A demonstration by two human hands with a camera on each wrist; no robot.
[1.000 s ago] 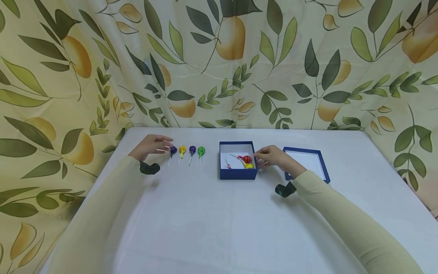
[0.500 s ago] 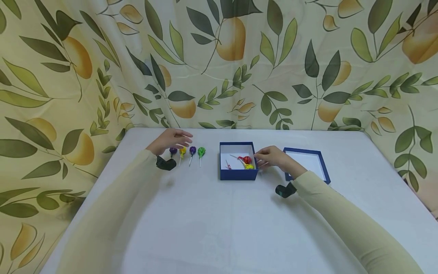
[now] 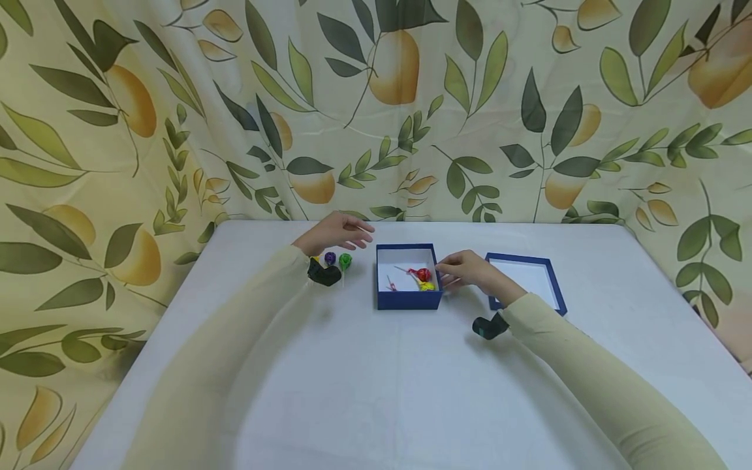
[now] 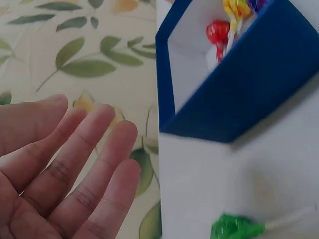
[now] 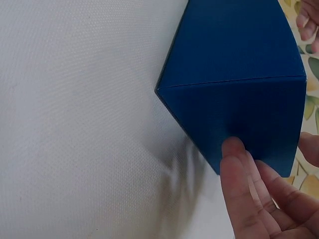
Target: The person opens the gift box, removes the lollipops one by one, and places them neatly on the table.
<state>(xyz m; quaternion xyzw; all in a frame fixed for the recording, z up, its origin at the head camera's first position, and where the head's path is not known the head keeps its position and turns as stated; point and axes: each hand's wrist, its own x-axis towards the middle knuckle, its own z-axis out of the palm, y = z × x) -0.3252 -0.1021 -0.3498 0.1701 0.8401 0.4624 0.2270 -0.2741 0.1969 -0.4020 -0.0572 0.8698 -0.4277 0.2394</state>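
Observation:
An open blue box [image 3: 408, 298] stands mid-table and holds a red lollipop [image 3: 421, 273] and a yellow lollipop [image 3: 427, 285]. My right hand [image 3: 467, 269] holds the box's right wall, with its fingers [image 5: 239, 164] on the outside and the thumb at the rim. My left hand [image 3: 339, 233] hovers open and holds nothing, just left of the box and above a row of lollipops. A purple lollipop [image 3: 330, 258] and a green lollipop [image 3: 345, 261] show there; my wrist hides the others. In the left wrist view the green lollipop [image 4: 234, 230] lies below the box [image 4: 249, 99].
The box's blue lid [image 3: 555, 290] lies upturned to the right of my right hand. The white table [image 3: 376, 378] is backed and flanked by a leaf-and-fruit patterned curtain [image 3: 411, 98].
My left hand has travelled right, from the far left end of the lollipop row to beside the box, staying open. The right hand and the box have not moved.

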